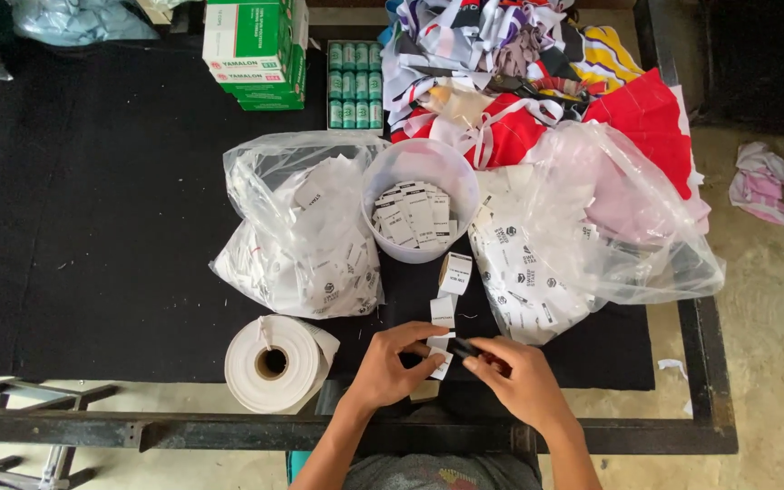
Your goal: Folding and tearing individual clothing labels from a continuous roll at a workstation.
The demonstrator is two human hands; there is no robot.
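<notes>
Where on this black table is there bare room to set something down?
The wide black stretch left of the left bag and white roll is bare. Around the tub, right bag and cloth pile it is crowded.

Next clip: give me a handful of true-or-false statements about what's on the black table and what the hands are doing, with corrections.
1. The left hand pinches a strip of white printed labels. True.
2. The round translucent plastic tub is empty. False: it holds a pile of cut white labels.
3. The white paper roll lies left of both hands. True.
4. The right hand rests on the pile of red and patterned fabric. False: it holds a small dark tool at the label strip, near the table's front edge.
5. The clear plastic bags flanking the tub hold green boxes. False: they hold white labels.
</notes>
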